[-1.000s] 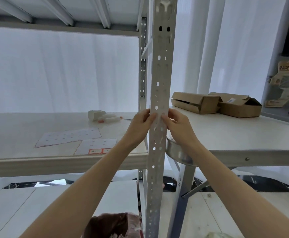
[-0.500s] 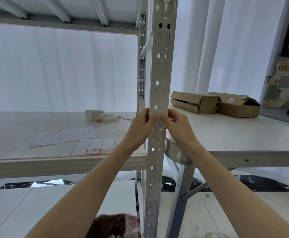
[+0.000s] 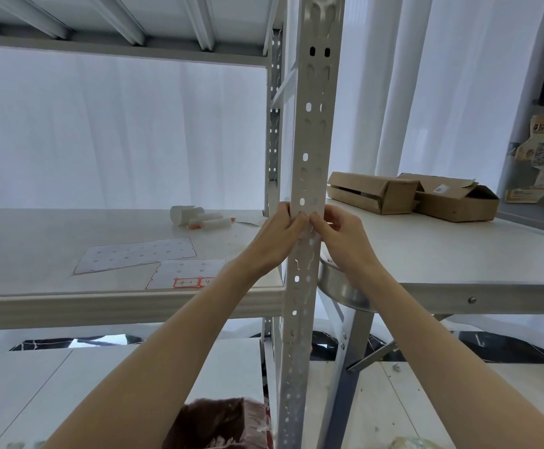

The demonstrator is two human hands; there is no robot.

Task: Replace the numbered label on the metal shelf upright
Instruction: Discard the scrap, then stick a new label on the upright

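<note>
A grey perforated metal shelf upright (image 3: 309,140) runs top to bottom through the middle of the view. My left hand (image 3: 280,236) and my right hand (image 3: 337,233) press on its front face from either side, thumbs nearly meeting at shelf height. The label under the thumbs is hidden; I cannot tell if one is there. On the shelf board (image 3: 70,303) to the left lies a label sheet (image 3: 188,273) with two red-bordered numbered labels (image 3: 193,282) left on it, beside an emptied backing sheet (image 3: 134,256).
A white roll and a red-tipped marker (image 3: 204,218) lie further back on the shelf. Two open cardboard boxes (image 3: 413,196) sit on the white table at right. A round metal tin (image 3: 338,283) sits tight beside the upright. A dark red bag (image 3: 219,422) is below.
The view has drifted slightly. My thumbs have closed in toward each other on the upright's face; the hands stay at the same height.
</note>
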